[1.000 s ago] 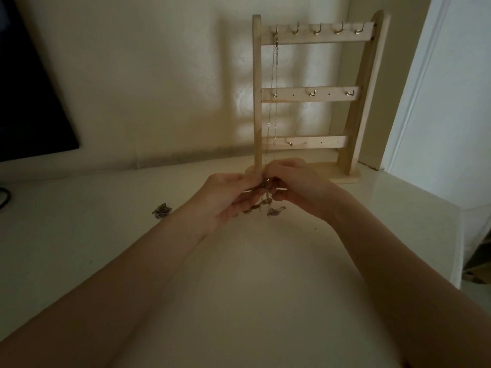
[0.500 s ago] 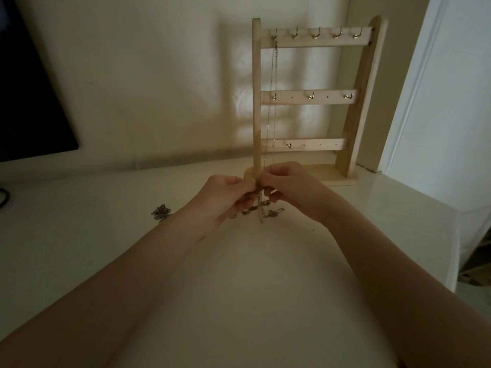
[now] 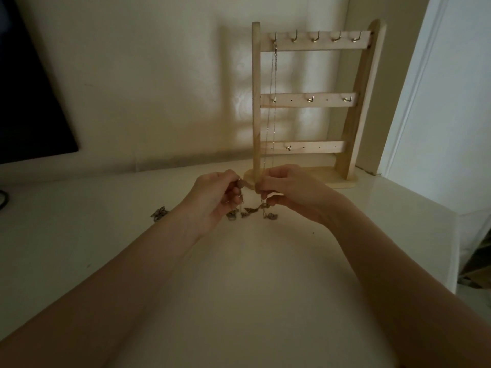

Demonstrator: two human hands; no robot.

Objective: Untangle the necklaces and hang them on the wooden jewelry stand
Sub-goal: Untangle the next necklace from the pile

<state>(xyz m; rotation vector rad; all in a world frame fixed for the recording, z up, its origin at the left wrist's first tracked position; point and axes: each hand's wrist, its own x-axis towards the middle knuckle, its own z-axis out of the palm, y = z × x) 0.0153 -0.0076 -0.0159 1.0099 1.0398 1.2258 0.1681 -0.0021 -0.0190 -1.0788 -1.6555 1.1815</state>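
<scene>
A wooden jewelry stand [image 3: 353, 107] with three hook rails stands at the back of the white table [image 3: 239, 274]. One thin chain necklace [image 3: 273, 102] hangs from the top rail's leftmost hook, down to my hands. My left hand [image 3: 212, 197] pinches a chain end just left of the stand's base. My right hand [image 3: 289, 192] pinches the chain where it comes down. Between and under both hands dangles a tangle of small metal charms [image 3: 252, 211], touching the table.
Another small clump of chain [image 3: 159, 213] lies on the table left of my left forearm. A dark screen [image 3: 29, 102] leans on the wall at far left. The table's right edge [image 3: 457, 235] drops off beside a white door frame.
My hands have drawn apart a little, spreading the charm tangle sideways between them. The view has shifted slightly; the stand sits lower in the frame.
</scene>
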